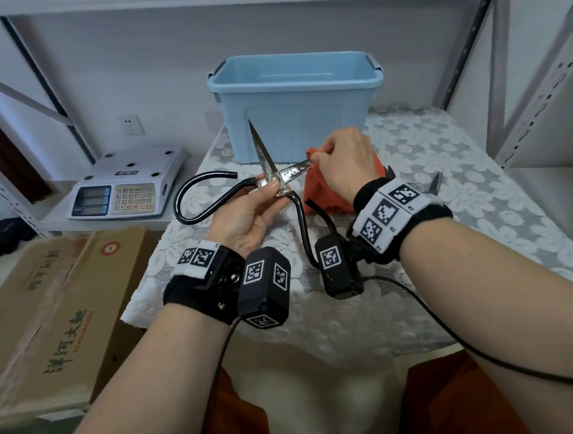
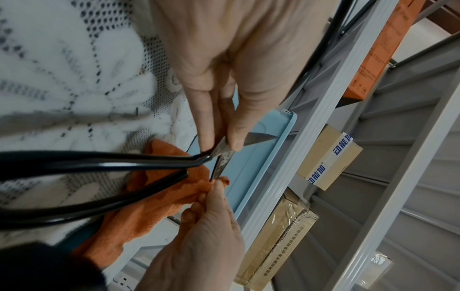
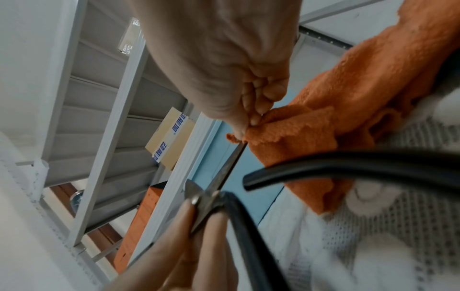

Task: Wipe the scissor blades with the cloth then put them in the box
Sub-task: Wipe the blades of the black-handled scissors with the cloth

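L hand: my left hand [image 1: 247, 216] pinches the old steel scissors w/ looped black handles [image 1: 268, 170] right at the pivot, thumb on top, fingers under; grip grasping the scissors, held up off the tabletop.
Scissors: blades spread wide; one points up & away toward the box, the other runs to my right into the cloth. Metal looks spotted, dull. One black handle loop curls out left, the other hangs down toward my wrists.
R hand: my right hand [image 1: 342, 165] has its fingertips [image 3: 254, 118] pinched on the orange terry cloth [image 1: 320, 190], folded over the tip end of the right-pointing blade; grip clenched on the cloth w/ blade inside the fold.
Cloth: rest of it hangs below my R hand, lower end on the white lace-covered tabletop [image 1: 443, 158].
Box: open light-blue plastic storage box [image 1: 296, 104], no lid on, sits at the far side of the tabletop, just behind the scissors.
Side stuff: grey electronic scale w/ keypad [image 1: 130, 183] on a low shelf to my left; brown cardboard carton [image 1: 57, 310] nearer, left of the tabletop.
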